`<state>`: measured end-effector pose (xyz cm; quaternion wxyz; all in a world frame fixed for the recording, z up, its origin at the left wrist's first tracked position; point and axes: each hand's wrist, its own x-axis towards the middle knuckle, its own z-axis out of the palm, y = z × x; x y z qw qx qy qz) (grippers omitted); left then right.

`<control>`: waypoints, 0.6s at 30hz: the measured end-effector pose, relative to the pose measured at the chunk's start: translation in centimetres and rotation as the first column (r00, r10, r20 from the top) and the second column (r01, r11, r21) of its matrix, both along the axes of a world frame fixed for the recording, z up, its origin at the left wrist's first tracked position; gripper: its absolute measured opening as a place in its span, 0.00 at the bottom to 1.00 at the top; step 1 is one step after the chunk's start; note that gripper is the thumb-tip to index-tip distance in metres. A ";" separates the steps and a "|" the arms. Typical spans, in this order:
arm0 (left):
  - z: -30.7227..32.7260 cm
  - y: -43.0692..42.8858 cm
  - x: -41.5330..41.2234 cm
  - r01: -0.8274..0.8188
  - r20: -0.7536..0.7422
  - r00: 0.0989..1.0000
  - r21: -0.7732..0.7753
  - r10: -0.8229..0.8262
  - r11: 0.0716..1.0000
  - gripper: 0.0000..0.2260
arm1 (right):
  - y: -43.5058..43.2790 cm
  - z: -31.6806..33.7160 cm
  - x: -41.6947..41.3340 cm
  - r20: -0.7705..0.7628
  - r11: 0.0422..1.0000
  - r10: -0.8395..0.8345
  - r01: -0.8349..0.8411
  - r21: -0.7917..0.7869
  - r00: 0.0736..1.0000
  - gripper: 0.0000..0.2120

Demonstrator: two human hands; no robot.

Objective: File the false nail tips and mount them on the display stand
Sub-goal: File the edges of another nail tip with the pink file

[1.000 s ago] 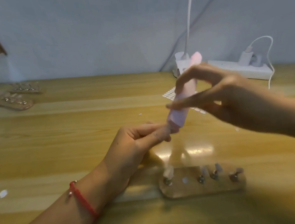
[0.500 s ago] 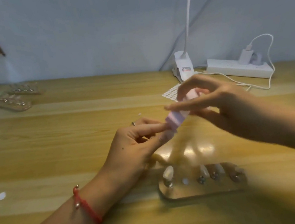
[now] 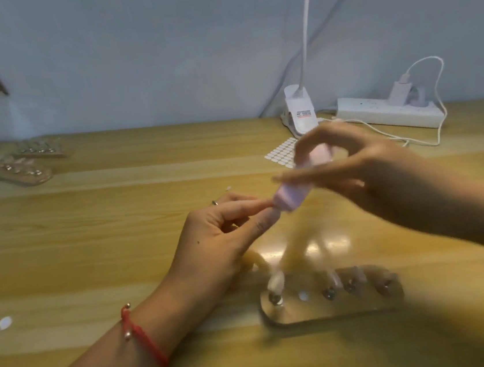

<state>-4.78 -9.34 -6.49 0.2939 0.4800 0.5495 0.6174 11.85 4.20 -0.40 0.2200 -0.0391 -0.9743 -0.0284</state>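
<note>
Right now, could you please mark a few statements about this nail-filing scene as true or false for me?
1. The right hand holds the pink file. True.
2. The red bracelet is on the right wrist. False: the red bracelet is on the left wrist.
3. The display stand lies on the table. True.
4. Nothing is plugged into the power strip. False: a white charger is plugged in.
5. The left hand lies flat on the table. False: it is raised, fingers pinched at the file's end.
</note>
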 end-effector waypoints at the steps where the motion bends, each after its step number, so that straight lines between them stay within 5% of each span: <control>1: 0.1 -0.1 -0.1 -0.001 -0.006 1.000 -0.004 0.001 1.000 0.12 | 1.2 0.3 0.3 -0.004 0.997 -0.080 0.080 -0.006 0.997 0.18; 5: 0.4 -0.2 -0.2 0.018 0.063 0.998 -0.010 -0.018 1.000 0.11 | 4.5 0.8 2.1 -0.088 0.964 -0.214 0.196 -0.180 0.973 0.19; 10: 0.7 -0.2 -0.1 0.000 0.125 0.992 -0.023 0.003 1.000 0.14 | 3.7 2.8 2.8 -0.450 0.668 -0.202 -0.214 -0.713 0.870 0.20; 18: 1.0 -0.3 0.2 0.014 0.202 0.979 -0.032 -0.008 0.999 0.12 | 0.2 -0.7 1.8 -0.306 0.737 -0.237 -0.034 -0.675 0.922 0.27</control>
